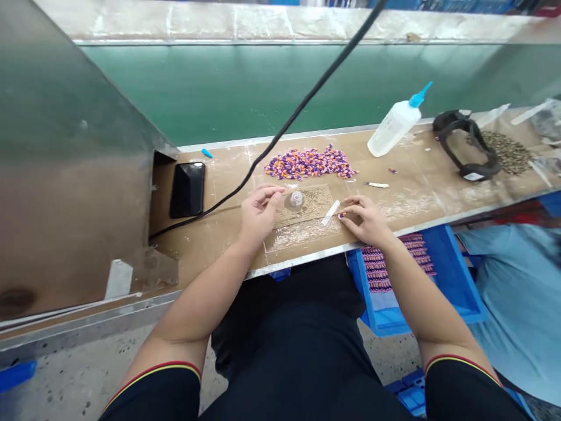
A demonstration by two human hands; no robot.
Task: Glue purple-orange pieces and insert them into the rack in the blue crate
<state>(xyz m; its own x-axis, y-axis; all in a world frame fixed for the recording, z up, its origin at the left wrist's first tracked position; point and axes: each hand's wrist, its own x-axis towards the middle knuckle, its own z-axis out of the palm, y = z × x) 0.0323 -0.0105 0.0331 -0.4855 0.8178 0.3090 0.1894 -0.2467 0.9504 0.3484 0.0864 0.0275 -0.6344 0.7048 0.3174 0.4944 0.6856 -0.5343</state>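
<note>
My left hand (260, 211) is beside the left end of a cardboard piece (318, 202), thumb and fingertips brought together; anything between them is too small to make out. On that cardboard stands a small clear round container (297, 199). My right hand (363, 219) rests at the bench's near side, thumb and finger closed on a small purple and orange piece (341, 216). A white strip (331, 213) lies just left of it. Beyond both hands spreads a pile of small purple, orange and white pieces (307, 163).
A black cable (280, 131) crosses above the bench (228, 234). Around lie a phone (187, 190), a glue bottle (394, 128), a small knife (377, 185) and a black strapped object (467, 146). A blue tray (460, 280) holds rows of pieces; a person's blue shirt (521, 292) is at right.
</note>
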